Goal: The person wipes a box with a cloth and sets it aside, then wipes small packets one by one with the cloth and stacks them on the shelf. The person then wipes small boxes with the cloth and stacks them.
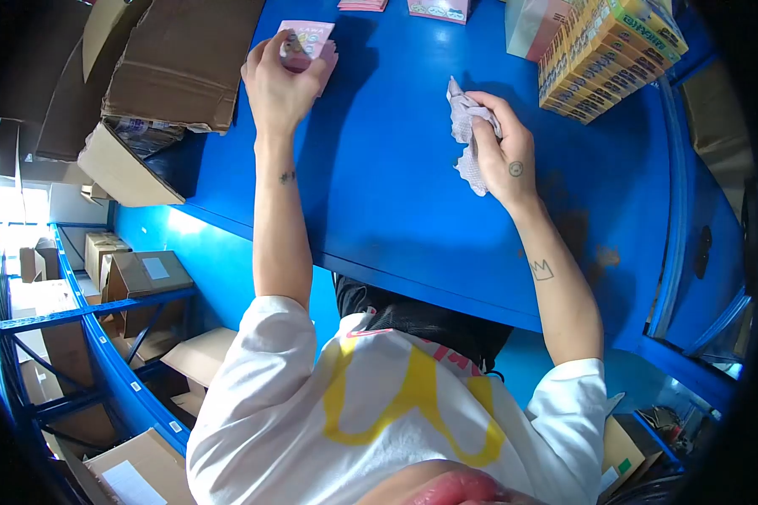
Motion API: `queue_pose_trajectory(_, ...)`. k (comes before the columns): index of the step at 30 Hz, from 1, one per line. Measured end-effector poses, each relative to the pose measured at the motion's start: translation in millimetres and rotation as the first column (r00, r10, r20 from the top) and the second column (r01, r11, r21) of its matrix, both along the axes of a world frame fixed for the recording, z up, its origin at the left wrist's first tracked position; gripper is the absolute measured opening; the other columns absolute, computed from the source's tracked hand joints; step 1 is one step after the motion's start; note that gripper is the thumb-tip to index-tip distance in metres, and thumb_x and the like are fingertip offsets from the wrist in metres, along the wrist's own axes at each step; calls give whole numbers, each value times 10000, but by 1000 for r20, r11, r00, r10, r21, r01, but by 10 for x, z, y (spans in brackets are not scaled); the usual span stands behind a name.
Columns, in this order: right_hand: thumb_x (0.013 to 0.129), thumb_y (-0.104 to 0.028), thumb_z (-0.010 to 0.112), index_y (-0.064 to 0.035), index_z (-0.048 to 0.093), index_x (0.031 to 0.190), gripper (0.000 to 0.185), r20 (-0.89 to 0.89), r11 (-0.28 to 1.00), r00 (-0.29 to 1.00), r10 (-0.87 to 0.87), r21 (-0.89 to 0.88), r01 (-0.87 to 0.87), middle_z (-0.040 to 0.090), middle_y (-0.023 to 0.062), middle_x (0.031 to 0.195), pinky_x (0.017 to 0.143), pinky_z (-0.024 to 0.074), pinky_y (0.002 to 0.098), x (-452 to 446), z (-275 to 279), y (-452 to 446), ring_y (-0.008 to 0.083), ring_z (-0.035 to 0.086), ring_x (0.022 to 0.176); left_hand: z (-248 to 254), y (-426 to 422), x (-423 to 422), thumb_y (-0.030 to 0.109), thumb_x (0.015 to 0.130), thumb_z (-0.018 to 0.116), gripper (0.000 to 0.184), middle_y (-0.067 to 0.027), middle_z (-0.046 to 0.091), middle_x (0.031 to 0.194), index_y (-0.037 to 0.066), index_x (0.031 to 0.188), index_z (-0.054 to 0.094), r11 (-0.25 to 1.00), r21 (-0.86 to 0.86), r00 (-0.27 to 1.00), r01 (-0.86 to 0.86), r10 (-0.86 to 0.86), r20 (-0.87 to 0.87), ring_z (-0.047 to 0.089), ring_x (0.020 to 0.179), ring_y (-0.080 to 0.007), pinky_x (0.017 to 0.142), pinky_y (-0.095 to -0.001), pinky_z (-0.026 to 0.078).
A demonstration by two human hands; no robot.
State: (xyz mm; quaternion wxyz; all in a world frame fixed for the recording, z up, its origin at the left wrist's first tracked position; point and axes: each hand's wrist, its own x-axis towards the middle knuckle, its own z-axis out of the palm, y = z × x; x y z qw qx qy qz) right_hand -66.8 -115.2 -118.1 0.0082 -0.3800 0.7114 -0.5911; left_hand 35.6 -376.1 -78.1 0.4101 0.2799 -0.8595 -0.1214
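Pink printed rectangular packet (318, 39): partly covered by left hand (280, 84). White-and-pink box (526, 32): cut off, top edge.

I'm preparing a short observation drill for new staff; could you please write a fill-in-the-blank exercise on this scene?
The person's left hand grips small printed packs whose main colour is ____. The right hand holds a crumpled pale cloth above a smooth table coloured ____. The stacked yellow printed boxes stand closer to the ____ hand than to the other.

Missing words: pink; blue; right.
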Motion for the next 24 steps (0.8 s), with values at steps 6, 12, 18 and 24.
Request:
queue_pose_trajectory(6, 895, -12, 539, -4, 610, 1161, 276, -2, 998, 1000, 9, 55, -9, 691, 154, 925, 491, 458, 265, 4, 2, 22, 192, 620, 612, -81, -125, 14, 398, 705, 729, 645, -226, 572, 1259, 21, 1221, 641, 987, 157, 996, -44, 32, 79, 528, 1148, -413, 834, -458, 554)
queue_pose_trajectory(12, 892, -10, 540, -7, 612, 1158, 276, -17, 999, 1000, 22, 31, -21, 691, 163, 938, 501, 479, 266, 2, 12, 16, 211, 637, 635, -129, -142, 7, 309, 719, 705, 599, -261, 561, 1214, -7, 1222, 631, 990, 143, 997, -22, 12, 75, 635, 952, -354, 793, -390, 553)
queue_pose_trajectory(18, 887, -6, 540, -7, 613, 1155, 277, -13, 996, 1000, 23, 81, -22, 690, 173, 967, 525, 504, 273, 13, 43, 21, 229, 655, 670, -119, -129, 3, 298, 730, 704, 599, -244, 567, 1195, -3, 1239, 611, 986, 166, 995, -28, 11, 104, 638, 914, -343, 773, -389, 551)
queue_pose_trajectory(24, 884, -6, 542, -3, 613, 1155, 280, -20, 996, 999, 38, 85, -36, 688, 185, 1007, 551, 530, 286, 16, 50, 22, 243, 666, 696, -143, -152, 16, 288, 730, 713, 618, -231, 580, 1159, -2, 1261, 586, 976, 217, 995, -25, 3, 101, 640, 894, -330, 762, -389, 550)
